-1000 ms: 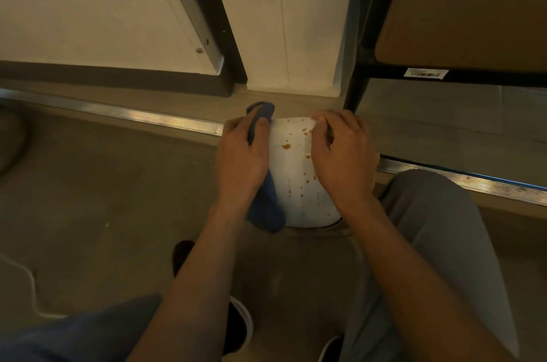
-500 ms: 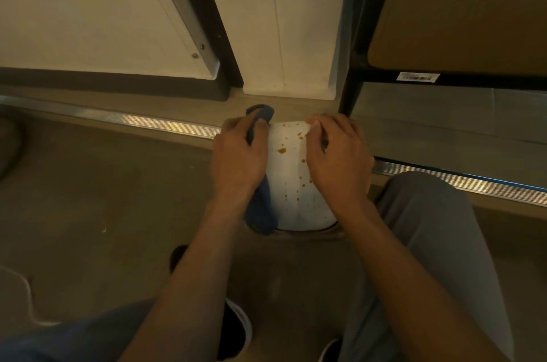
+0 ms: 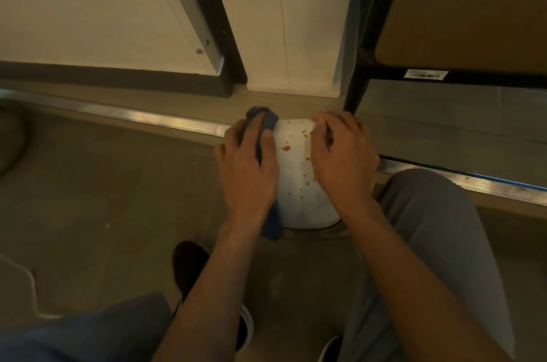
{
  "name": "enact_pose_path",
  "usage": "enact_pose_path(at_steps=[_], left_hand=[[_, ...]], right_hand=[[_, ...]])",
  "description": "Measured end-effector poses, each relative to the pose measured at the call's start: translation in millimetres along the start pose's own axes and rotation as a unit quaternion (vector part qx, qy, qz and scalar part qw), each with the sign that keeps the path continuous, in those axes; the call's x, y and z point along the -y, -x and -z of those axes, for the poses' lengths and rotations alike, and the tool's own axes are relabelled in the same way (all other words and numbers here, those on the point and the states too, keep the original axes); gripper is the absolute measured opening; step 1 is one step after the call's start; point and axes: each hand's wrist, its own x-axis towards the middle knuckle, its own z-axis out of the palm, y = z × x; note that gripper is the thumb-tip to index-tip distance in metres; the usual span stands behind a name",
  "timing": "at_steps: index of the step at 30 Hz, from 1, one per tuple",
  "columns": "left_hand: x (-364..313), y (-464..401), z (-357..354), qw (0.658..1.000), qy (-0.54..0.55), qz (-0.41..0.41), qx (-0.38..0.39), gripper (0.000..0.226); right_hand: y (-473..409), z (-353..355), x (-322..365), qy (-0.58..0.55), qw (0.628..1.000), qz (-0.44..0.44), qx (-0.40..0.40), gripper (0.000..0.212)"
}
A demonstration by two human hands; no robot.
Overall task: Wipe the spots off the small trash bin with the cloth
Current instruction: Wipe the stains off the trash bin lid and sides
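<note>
Crouching view, head camera looking down at the floor. The small white plastic trash bin [image 3: 299, 184] lies on the tan floor [image 3: 118, 198], just in front of the ribbed metal threshold strip [image 3: 165, 120] and the base of the white wall panel [image 3: 284, 21]. Its white surface faces up, speckled with orange-brown spots [image 3: 286, 148]; the largest sits near the far end, with smaller dots scattered toward the near end.

The left hand [image 3: 247, 172] rests on the bin's left side, fingers curled round the dark blue cloth [image 3: 268, 121], holding it against the bin. One end of the cloth bunches above the fingertips at the far edge; the other end hangs out below the wrist, at the bin's near left corner.

The right hand [image 3: 340, 157] grips the bin's right side, fingers bent over the far right edge, palm lying on the surface and covering part of it.

Surroundings: a black metal shelf frame [image 3: 352, 89] stands just right of the bin, with a brown board [image 3: 461, 12] on it and a barcode label [image 3: 426, 75] on its front rail. Grey trouser knee [image 3: 429, 213] at right, black shoe [image 3: 189, 264] below the left forearm. A white cable [image 3: 26, 281] lies at the floor's left edge.
</note>
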Motion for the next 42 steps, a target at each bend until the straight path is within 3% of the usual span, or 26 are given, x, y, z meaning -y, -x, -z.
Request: enact_pose_path(at_steps=[4, 9, 13, 19, 27, 31, 35, 42], left_hand=[[16.8, 39.3, 3.5, 0.997, 0.072, 0.02, -0.019, 0.048], [13.9, -15.7, 7.9, 0.988, 0.107, 0.106, 0.03, 0.039], [1.9, -3.5, 1.7, 0.998, 0.048, 0.04, 0.012, 0.04], [19.0, 80.4, -1.8, 0.991, 0.09, 0.094, -0.036, 0.055], [2.8, -8.8, 7.2, 0.994, 0.051, 0.09, 0.028, 0.049], [-1.1, 38.6, 5.5, 1.0, -0.003, 0.031, -0.007, 0.047], [13.6, 80.1, 5.5, 0.999, 0.008, 0.01, -0.034, 0.048], [2.1, -1.9, 12.4, 0.998, 0.064, -0.006, -0.005, 0.037]], right_hand=[[1.2, 2.0, 3.0, -0.002, 1.0, 0.001, 0.007, 0.034], [-0.1, 1.8, 1.1, -0.004, 1.0, 0.004, 0.021, 0.036], [0.7, 0.6, -0.2, 0.002, 1.0, 0.008, 0.009, 0.036], [0.8, 0.8, 0.9, 0.002, 1.0, 0.007, 0.005, 0.031], [-1.0, -0.1, 0.9, -0.007, 1.0, 0.005, 0.008, 0.034], [-0.2, -0.5, 0.8, -0.003, 1.0, 0.003, 0.0, 0.033], [-0.9, -1.9, -2.3, -0.011, 1.0, 0.013, 0.005, 0.036], [-1.3, -1.1, -1.5, -0.01, 1.0, 0.015, 0.004, 0.037]])
